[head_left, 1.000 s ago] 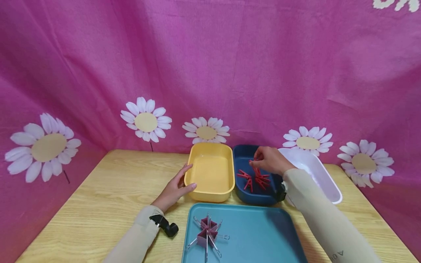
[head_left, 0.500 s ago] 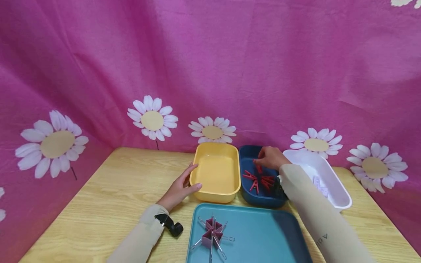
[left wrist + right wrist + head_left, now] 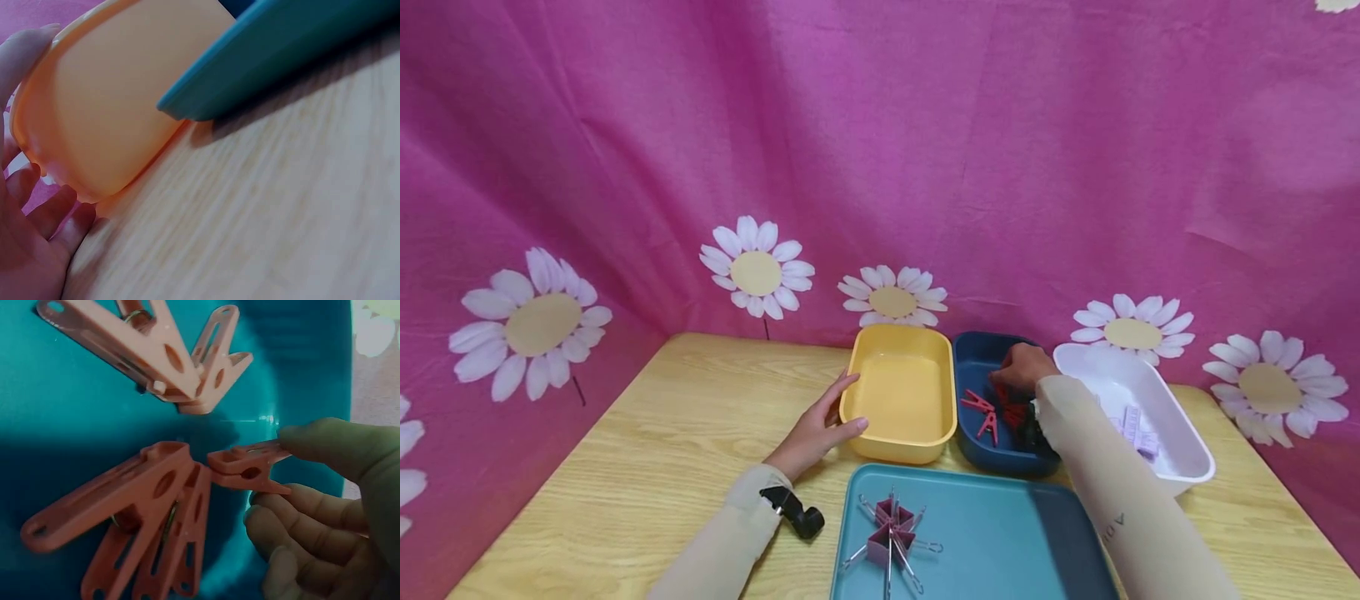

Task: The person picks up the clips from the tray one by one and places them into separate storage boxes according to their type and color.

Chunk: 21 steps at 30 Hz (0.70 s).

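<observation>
My right hand [image 3: 1028,367] reaches into the dark blue bin [image 3: 973,350]. In the right wrist view, its thumb and fingers pinch the handles of a red clothespin [image 3: 247,469], whose nose is right at a fanned cluster of clothespins [image 3: 147,506]. Another group of clothespins [image 3: 150,347] lies apart on the bin floor. My left hand [image 3: 818,432] rests at the near left corner of a yellow bin [image 3: 898,387], fingers spread and fairly straight, thumb against the rim. The left wrist view shows its fingers [image 3: 53,209] along the outer wall.
A teal tray [image 3: 992,525] lies in front of the bins, bearing joined binder clips [image 3: 889,546] with wire handles spread out. At the right, a white bin [image 3: 1183,429] holds several pale purple pieces [image 3: 1131,425]. A pink flowered curtain [image 3: 880,167] hangs behind the wooden table [image 3: 715,392].
My right hand has lowered its clothespin deeper into the blue bin, to the cluster there. The head view has shifted, so everything appears further right. The left hand stays at the yellow bin.
</observation>
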Each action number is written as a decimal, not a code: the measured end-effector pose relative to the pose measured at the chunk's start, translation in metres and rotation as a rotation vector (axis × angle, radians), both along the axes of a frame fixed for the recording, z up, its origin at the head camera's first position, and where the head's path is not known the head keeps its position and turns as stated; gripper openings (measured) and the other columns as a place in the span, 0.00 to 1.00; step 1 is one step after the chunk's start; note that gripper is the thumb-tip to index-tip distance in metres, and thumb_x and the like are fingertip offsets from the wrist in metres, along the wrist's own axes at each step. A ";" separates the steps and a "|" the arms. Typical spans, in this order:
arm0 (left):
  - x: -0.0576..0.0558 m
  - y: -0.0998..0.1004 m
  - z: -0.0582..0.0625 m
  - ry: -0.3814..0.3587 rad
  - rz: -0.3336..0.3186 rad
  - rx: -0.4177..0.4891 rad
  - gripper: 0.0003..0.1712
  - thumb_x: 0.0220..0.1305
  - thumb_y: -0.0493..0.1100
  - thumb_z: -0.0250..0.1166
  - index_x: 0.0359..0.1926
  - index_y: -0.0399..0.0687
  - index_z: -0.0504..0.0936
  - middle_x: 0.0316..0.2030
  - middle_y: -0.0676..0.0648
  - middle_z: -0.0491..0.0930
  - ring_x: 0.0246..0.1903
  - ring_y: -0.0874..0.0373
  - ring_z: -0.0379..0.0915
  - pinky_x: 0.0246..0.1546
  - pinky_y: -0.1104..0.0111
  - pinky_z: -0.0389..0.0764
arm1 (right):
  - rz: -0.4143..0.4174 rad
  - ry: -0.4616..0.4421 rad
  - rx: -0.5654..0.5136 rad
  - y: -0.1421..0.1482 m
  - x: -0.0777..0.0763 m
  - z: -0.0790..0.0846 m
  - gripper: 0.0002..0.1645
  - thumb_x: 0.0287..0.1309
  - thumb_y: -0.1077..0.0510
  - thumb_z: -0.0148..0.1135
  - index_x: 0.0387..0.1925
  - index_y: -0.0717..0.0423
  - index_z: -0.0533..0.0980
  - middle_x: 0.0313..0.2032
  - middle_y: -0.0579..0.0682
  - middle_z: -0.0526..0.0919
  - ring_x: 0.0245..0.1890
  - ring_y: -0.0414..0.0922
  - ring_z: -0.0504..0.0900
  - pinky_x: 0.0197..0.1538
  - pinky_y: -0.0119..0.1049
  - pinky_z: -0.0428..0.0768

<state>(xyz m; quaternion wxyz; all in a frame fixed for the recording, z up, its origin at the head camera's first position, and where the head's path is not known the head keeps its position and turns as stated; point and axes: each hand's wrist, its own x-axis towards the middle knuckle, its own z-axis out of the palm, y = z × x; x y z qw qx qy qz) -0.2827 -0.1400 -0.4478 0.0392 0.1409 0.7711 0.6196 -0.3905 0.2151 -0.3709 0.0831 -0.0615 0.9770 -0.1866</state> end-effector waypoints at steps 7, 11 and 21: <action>-0.002 -0.003 -0.002 0.019 -0.037 0.020 0.42 0.62 0.51 0.67 0.73 0.68 0.57 0.76 0.53 0.39 0.72 0.49 0.48 0.68 0.57 0.57 | 0.018 0.026 0.034 -0.005 -0.006 -0.008 0.16 0.51 0.48 0.66 0.20 0.55 0.82 0.19 0.48 0.78 0.24 0.44 0.75 0.26 0.35 0.74; -0.002 -0.003 -0.003 0.019 -0.043 0.018 0.43 0.61 0.53 0.67 0.73 0.69 0.57 0.76 0.55 0.39 0.71 0.51 0.49 0.68 0.58 0.58 | -0.013 0.003 0.024 -0.004 -0.008 -0.011 0.16 0.50 0.47 0.66 0.21 0.56 0.82 0.20 0.48 0.78 0.25 0.45 0.75 0.27 0.35 0.75; -0.003 -0.004 -0.004 0.014 -0.045 0.033 0.42 0.61 0.53 0.67 0.72 0.72 0.57 0.75 0.61 0.40 0.71 0.52 0.48 0.68 0.58 0.57 | -0.033 -0.006 0.023 -0.004 -0.007 -0.007 0.19 0.49 0.45 0.67 0.19 0.56 0.80 0.20 0.49 0.79 0.25 0.46 0.76 0.27 0.36 0.76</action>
